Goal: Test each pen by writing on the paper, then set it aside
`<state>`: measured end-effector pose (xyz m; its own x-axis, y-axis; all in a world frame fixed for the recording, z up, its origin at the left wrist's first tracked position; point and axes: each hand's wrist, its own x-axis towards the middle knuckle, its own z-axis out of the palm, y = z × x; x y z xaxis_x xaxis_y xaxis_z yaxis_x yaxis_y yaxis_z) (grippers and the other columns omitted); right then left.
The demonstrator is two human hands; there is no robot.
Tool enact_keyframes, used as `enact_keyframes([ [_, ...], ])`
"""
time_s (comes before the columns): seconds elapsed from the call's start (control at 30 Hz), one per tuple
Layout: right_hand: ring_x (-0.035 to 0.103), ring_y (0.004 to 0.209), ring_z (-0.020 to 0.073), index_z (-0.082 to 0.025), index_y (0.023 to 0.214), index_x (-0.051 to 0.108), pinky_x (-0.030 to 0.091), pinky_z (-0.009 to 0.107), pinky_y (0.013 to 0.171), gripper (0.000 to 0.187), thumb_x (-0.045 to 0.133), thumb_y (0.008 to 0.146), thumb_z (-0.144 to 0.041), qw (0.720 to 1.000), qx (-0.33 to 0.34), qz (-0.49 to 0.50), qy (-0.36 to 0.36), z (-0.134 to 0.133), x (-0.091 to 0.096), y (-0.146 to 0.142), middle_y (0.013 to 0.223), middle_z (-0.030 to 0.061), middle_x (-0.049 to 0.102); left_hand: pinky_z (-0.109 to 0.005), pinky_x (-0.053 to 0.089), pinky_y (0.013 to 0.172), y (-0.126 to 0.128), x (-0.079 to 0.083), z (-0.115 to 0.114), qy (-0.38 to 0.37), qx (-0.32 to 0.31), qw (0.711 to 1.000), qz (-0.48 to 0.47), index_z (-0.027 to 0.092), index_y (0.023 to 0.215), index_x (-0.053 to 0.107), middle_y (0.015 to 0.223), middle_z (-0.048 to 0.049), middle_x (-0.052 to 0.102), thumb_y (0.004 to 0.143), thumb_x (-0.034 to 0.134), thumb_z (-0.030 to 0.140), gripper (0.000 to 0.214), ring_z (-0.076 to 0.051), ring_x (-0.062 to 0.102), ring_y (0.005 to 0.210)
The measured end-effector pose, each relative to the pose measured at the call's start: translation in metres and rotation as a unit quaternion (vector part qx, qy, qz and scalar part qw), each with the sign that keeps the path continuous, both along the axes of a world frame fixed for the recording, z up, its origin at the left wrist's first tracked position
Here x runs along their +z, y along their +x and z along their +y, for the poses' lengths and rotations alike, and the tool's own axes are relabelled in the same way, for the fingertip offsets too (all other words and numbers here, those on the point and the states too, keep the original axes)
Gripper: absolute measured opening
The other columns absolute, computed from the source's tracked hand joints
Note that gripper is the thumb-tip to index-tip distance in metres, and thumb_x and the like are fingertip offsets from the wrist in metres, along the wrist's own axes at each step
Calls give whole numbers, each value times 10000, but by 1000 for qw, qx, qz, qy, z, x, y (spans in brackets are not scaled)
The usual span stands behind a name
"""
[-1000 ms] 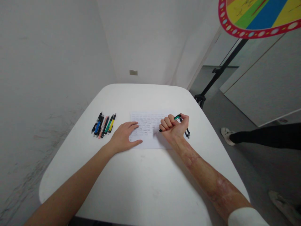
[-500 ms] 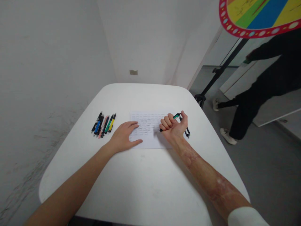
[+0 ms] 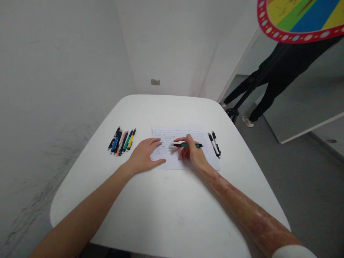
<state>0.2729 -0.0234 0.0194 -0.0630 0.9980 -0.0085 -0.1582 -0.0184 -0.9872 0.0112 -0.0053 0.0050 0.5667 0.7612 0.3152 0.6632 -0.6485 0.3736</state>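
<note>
A sheet of paper (image 3: pixel 199 135) covered in handwriting lies in the middle of the white table (image 3: pixel 166 200). My left hand (image 3: pixel 145 157) rests flat and open on the paper's left edge. My right hand (image 3: pixel 192 152) is over the middle of the sheet, fingers pinching a green pen (image 3: pixel 188 145) that lies level, tip pointing left. Two black-and-white pens (image 3: pixel 214 143) lie on the table just right of the paper, apart from my hand.
A row of several coloured pens (image 3: pixel 122 141) lies left of the paper. A colourful wheel on a black stand (image 3: pixel 295 18) is at the upper right. A person in black (image 3: pixel 271 77) walks on the grey floor behind it.
My right hand has loosened from a fist-like writing grip into a fingertip pinch, and the green pen now lies level. The person in black has moved leftward. The view shifted slightly.
</note>
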Motion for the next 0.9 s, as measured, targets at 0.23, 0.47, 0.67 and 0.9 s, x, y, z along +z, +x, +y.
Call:
enact_keyframes([
  [0.23,492,618,141,-231,786,722,345,264,582,82,728,797,-150,988,-30,-105,106,-12,-6,-1,654,-40,616,-595,468,1253,0,-1,0,7,2,1000,-2,264,1454,644,1561,-129,631,920,808,603,654,-357,603,1428],
  [0.47,429,625,151,-232,672,576,295,289,593,191,655,830,-157,978,-28,-171,119,-12,-11,-4,612,-42,536,-594,470,1250,1,-1,0,5,-1,1000,-7,253,1451,644,1557,-136,632,915,815,587,655,-360,602,1427],
  [0.67,409,615,151,-232,659,571,271,297,592,206,666,830,-167,976,-15,-181,118,-12,-11,-5,593,-45,521,-598,466,1252,1,0,0,4,0,1000,-8,266,1452,641,1558,-130,633,909,821,591,658,-361,601,1427],
  [0.9,428,630,151,-231,685,555,289,301,606,189,643,845,-185,973,-28,-190,125,-12,-11,-4,616,-42,528,-592,475,1244,1,1,0,9,1,1000,-5,243,1445,643,1551,-140,638,911,825,584,659,-361,609,1414],
])
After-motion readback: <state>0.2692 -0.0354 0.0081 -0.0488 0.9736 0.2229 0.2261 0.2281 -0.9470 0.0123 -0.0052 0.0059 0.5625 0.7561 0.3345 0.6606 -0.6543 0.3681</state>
